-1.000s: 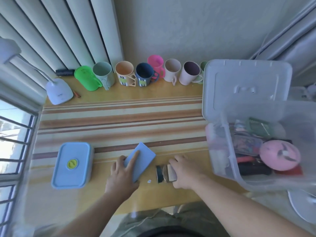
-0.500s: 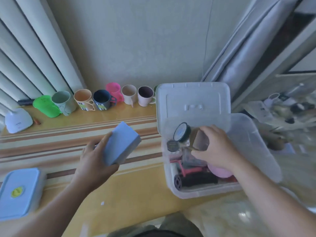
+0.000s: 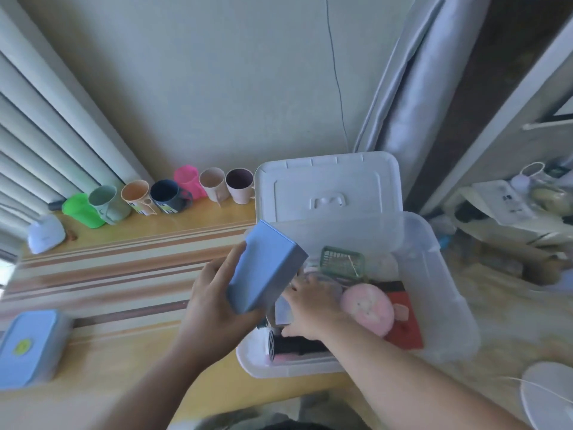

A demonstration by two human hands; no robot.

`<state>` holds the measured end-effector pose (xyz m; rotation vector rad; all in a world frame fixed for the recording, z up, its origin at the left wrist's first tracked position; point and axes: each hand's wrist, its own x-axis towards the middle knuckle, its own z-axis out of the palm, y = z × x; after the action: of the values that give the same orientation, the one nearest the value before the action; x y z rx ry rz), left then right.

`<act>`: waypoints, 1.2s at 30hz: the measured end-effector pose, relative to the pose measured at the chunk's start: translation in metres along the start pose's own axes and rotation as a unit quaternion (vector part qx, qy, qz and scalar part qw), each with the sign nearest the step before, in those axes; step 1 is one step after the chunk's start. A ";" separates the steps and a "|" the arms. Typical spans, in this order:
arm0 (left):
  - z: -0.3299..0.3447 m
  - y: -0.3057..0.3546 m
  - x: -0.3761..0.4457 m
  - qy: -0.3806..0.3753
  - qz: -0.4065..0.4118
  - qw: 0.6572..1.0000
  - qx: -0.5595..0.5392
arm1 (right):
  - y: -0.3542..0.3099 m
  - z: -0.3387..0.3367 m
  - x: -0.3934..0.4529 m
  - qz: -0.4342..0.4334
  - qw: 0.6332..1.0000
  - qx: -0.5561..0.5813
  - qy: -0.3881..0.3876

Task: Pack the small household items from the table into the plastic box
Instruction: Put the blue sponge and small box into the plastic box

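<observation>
My left hand (image 3: 210, 305) grips a light blue rectangular box (image 3: 263, 268) and holds it tilted above the left edge of the clear plastic box (image 3: 446, 274). My right hand (image 3: 313, 311) is down inside the plastic box, palm down on the packed items; the blue box hides its fingertips. Inside lie a pink round item (image 3: 367, 307), a green mesh basket (image 3: 342, 262), a red flat item (image 3: 403, 324) and a black cylinder (image 3: 294, 344). The box's white lid (image 3: 328, 187) stands open behind it.
A blue lidded container (image 3: 28, 346) sits at the table's (image 3: 124, 352) left front. A row of several mugs (image 3: 167, 197) lines the back wall, with a white lamp base (image 3: 46, 232) at far left. A white round object (image 3: 548, 395) lies at lower right.
Both hands lifted items off the table and carried them right. My right hand went down into the plastic box; my left hand brought the blue box up to the box's left edge.
</observation>
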<state>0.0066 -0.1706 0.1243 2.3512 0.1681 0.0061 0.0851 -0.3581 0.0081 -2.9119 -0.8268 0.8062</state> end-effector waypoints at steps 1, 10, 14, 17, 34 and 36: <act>0.003 0.001 0.000 0.000 -0.005 1.000 0.006 | 0.004 -0.002 0.002 -0.005 1.000 0.027 -0.006; 0.030 0.007 0.041 -0.051 0.048 0.989 0.133 | 0.101 -0.073 -0.057 0.011 0.962 0.244 0.118; 0.058 0.014 0.074 -0.097 0.092 0.975 0.178 | 0.090 -0.081 -0.043 -0.021 0.979 0.157 0.125; 0.068 0.005 0.086 -0.123 0.105 0.965 0.207 | 0.087 -0.069 -0.026 -0.015 0.977 0.133 0.167; 0.085 -0.036 0.044 -0.135 0.102 0.923 0.347 | 0.074 -0.032 0.027 -0.046 0.971 0.203 0.120; 0.086 -0.031 0.053 -0.132 0.103 0.921 0.352 | 0.080 -0.035 0.030 -0.038 0.972 0.215 0.091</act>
<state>0.0598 -0.2031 0.0388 3.0414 -0.2571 -0.3182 0.1624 -0.4076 0.0128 -2.5095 -0.6466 0.6069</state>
